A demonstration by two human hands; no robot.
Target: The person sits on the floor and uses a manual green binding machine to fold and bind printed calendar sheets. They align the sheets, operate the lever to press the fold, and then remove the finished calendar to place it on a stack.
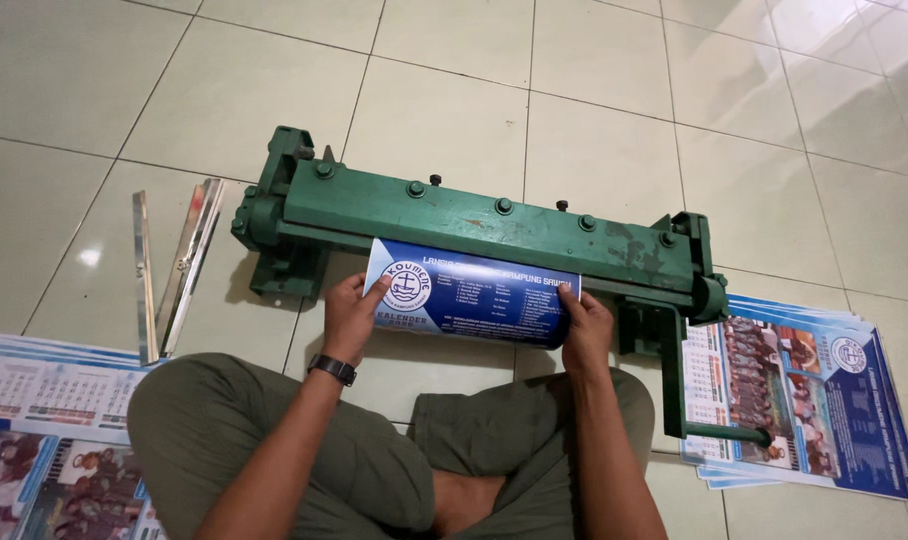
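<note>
Pale glazed floor tiles (594, 120) spread under a person sitting cross-legged in olive trousers before a long green metal binding press (474, 225) that lies across the floor, its crank handle (719, 432) hanging down at the right end. Both hands grip a blue printed calendar sheet (469, 295), curled over so its upper edge tucks under the press bar: the left hand (352, 318), with a black watch on its wrist, pinches the left edge, thumb on top, and the right hand (584, 330) clasps the right edge. Thin glossy paper like this looks light and limp, likely to crease or slip, so holding it at both side edges seems the sound way. Its face is dark blue with a round white emblem at left. A stack of matching calendars (814, 395) lies right of the press, more calendar sheets (49, 440) lie at lower left, and shiny metal strips (179, 265) rest beside the press's left end.
</note>
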